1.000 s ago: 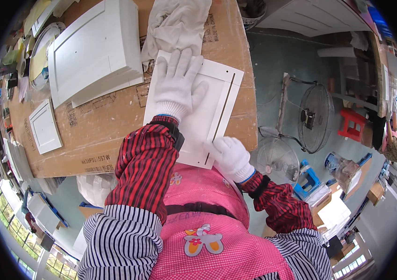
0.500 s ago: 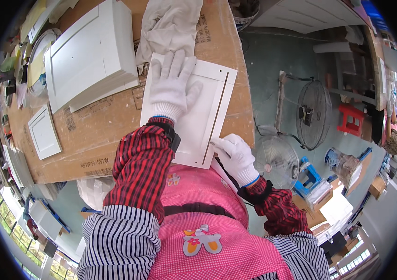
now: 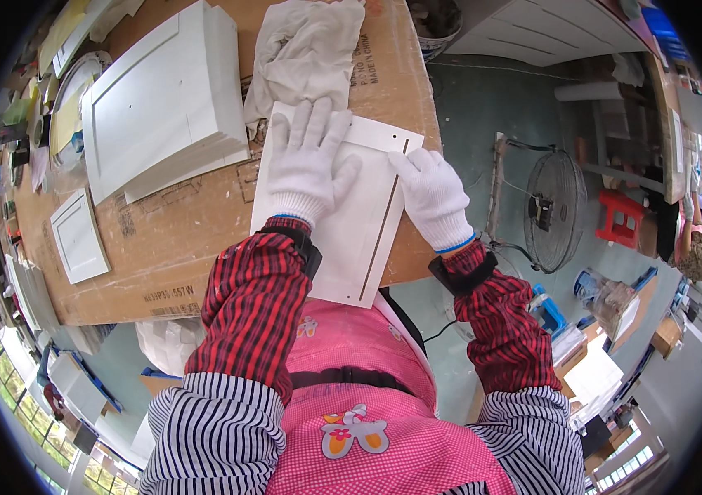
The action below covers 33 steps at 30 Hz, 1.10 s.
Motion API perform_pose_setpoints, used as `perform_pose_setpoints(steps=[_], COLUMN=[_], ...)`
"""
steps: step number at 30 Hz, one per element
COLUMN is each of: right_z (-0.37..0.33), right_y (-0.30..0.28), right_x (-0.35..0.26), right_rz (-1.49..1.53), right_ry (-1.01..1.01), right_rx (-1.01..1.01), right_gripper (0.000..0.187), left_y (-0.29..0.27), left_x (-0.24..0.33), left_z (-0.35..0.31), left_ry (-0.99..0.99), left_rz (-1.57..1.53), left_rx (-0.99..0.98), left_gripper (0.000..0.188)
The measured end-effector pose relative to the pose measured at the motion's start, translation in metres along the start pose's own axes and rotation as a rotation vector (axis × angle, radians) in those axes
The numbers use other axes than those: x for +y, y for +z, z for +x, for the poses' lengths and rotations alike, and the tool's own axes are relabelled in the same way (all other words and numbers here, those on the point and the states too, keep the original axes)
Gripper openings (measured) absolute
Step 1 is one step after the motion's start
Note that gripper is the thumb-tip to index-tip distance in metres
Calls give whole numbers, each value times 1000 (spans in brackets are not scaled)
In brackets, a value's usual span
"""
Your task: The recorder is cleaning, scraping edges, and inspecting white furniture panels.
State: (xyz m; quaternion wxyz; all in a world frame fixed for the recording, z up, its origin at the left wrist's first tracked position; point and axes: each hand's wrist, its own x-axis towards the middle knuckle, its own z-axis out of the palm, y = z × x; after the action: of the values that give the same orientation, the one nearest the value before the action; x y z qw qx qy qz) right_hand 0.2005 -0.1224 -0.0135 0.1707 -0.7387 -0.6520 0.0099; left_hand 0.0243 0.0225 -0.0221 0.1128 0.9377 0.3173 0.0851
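Note:
A white framed panel (image 3: 351,223) lies tilted on the cardboard-covered table, its lower end reaching over the near edge. A long dark groove and small holes run along its right side. My left hand (image 3: 309,165), in a white knit glove, rests on the panel's upper left part with fingers spread. At the groove's upper end is my right hand (image 3: 433,194), gloved too, with its fingers bent together against the panel's right border. Whatever those fingers pinch, if anything, is hidden. A crumpled white cloth (image 3: 305,54) lies just beyond the panel.
A stack of white panels (image 3: 161,99) stands at the left on the cardboard (image 3: 140,256). A smaller framed panel (image 3: 80,235) lies nearer. Beyond the table's right edge are a black floor fan (image 3: 553,210), a red stool (image 3: 619,219) and a blue stool (image 3: 547,309).
My right hand has moved up along the groove from the panel's lower end to its upper end. The left hand stays on the panel, which appears slightly lower in view.

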Motion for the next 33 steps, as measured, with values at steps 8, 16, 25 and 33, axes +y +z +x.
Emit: perform_pose_setpoints(steps=[8, 16, 25, 33], right_z=[-49, -110, -98, -124], right_y=[-11, -15, -14, -19], right_x=[-44, -97, -88, -110], right_rz=[86, 307, 344, 343], right_ry=[-103, -94, 52, -46], right_rx=[-183, -291, -197, -320], right_gripper=[40, 32, 39, 35], left_y=[3, 6, 2, 7], left_x=[-2, -2, -1, -2], left_z=[-2, -1, -2, -1], left_ry=[-4, 10, -4, 15], left_rz=[-18, 3, 28, 38], left_rx=[36, 40, 10, 24], left_gripper=[70, 71, 70, 71])
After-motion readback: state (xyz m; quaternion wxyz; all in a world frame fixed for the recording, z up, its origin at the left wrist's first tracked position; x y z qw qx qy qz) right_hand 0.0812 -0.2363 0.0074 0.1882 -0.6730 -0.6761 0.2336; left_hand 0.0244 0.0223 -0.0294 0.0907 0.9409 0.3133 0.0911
